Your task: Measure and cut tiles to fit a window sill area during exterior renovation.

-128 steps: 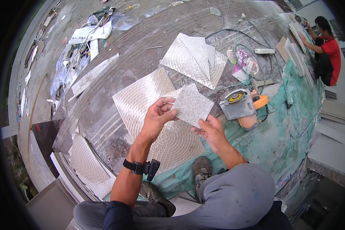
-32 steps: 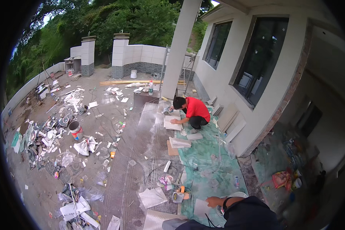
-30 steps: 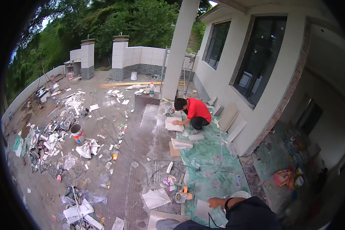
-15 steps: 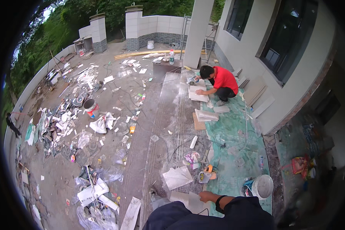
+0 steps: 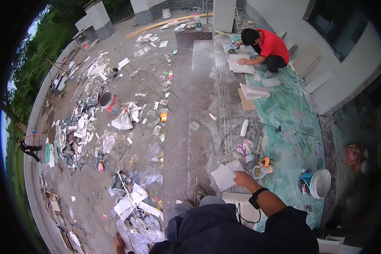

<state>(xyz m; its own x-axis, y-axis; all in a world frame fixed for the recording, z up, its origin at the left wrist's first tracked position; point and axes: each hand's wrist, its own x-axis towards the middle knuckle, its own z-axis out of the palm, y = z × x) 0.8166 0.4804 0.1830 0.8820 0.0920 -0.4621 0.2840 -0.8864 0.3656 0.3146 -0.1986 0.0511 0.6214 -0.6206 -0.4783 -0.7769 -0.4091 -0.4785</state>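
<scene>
My right hand (image 5: 242, 178) is stretched forward, its fingers closed at the edge of a pale, flat tile piece (image 5: 223, 178). Behind that piece lies a second one, a textured tile piece (image 5: 233, 166), partly overlapped. A larger textured pale tile (image 5: 238, 198) rests under my right forearm. Just beyond my right hand is a power tool with a round disc (image 5: 258, 171) and orange parts. At the lower edge, my left hand (image 5: 119, 244) shows only in part, curled beside a flat greyish piece (image 5: 127, 242); what it grips is unclear.
A person in red (image 5: 271, 44) crouches ahead, using a cutting tool (image 5: 232, 49) on pale slabs (image 5: 240, 65). A white bucket (image 5: 321, 184) stands on green sheeting (image 5: 285, 139) at right. Cables cross the floor. Rubble, plastic film (image 5: 146, 175) and another bucket (image 5: 109, 102) lie left.
My right hand has moved forward with the pale tile piece, off the larger tile. My left hand has come into view at lower left. The whole view has shifted as my head turned.
</scene>
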